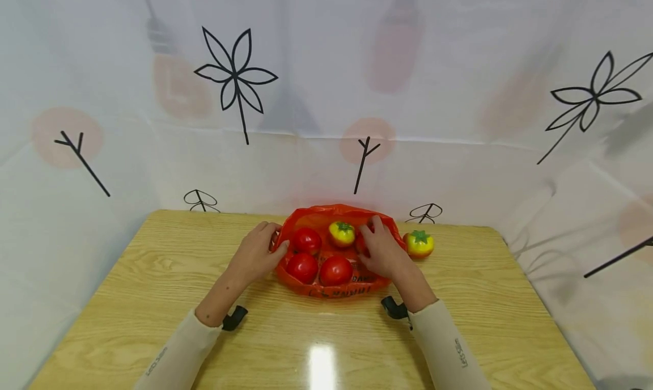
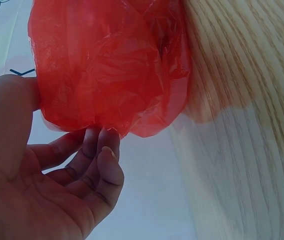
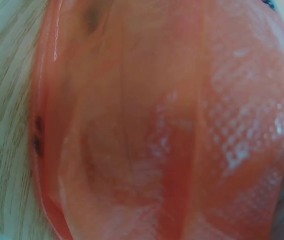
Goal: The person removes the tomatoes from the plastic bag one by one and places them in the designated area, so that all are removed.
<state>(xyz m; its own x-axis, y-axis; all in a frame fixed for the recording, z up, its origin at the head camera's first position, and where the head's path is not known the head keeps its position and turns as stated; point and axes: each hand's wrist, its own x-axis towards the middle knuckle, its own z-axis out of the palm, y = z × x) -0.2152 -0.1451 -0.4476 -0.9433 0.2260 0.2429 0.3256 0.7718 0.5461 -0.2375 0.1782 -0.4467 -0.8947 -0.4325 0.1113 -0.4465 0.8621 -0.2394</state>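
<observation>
An opened red plastic bag (image 1: 326, 292) with dark lettering lies on the table, its mouth facing up. My left hand (image 1: 257, 253) holds its left rim, thumb on one side and curled fingers (image 2: 111, 167) on the other. My right hand (image 1: 381, 249) reaches inside at the right, its fingers around a red tomato (image 1: 361, 244) that they partly cover. Also inside are a red tomato (image 1: 308, 240), two more nearer the front, and a yellow-red tomato (image 1: 342, 234) with a green top. Film of the bag fills the right wrist view, hiding that hand.
Just right of the bag, another yellow-red tomato (image 1: 419, 244) with a green leafy top sits on the wooden table (image 1: 316, 327). A white patterned cloth (image 1: 316, 169) hangs behind the table's back edge. Dark curved pieces (image 1: 234, 318) show beside both wrists.
</observation>
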